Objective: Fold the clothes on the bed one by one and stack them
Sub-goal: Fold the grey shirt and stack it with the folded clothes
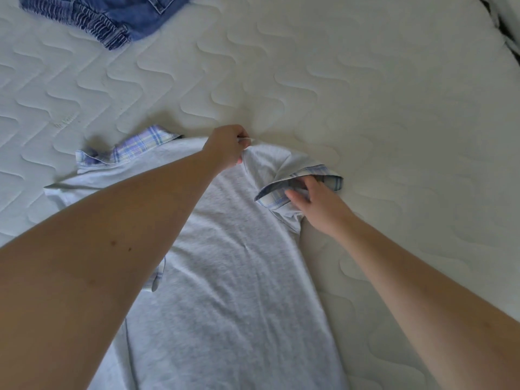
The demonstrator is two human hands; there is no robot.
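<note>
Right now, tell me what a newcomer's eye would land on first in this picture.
First, the two bare arms reaching over a pale grey shirt spread on the white quilted mattress. The left hand pinches the shirt's shoulder, while the right hand holds its plaid-trimmed sleeve. At the far left corner lies a blue denim garment.

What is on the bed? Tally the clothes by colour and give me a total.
Grey: 1, the shirt with plaid trim, which the left hand grips at the shoulder and the right hand holds at the sleeve cuff.
Blue: 1, the denim piece at the far left of the mattress.
Total: 2
</note>
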